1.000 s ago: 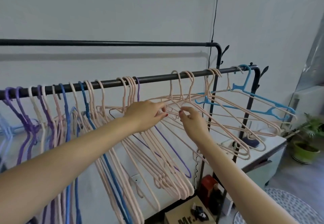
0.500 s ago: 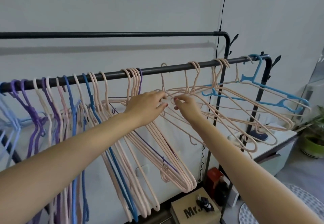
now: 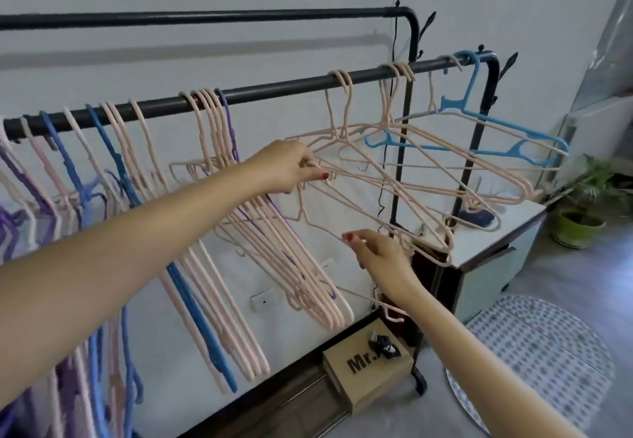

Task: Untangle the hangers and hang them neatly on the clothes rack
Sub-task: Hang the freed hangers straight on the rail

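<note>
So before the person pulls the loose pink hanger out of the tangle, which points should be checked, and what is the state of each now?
1. Left hand grips the tangled pink hangers to steady them: ok.
2. Right hand holds the loose pink hanger at its lower bar: ok.
3. Loose pink hanger's hook is off the front rail: cannot tell, thin bars overlap.
4. Loose hanger is clear of the neighbouring bars: not ok, they cross.
5. Blue hanger hooked at the rail's end: ok.
6. Free rail space left of the tangle for rehanging: ok.
</note>
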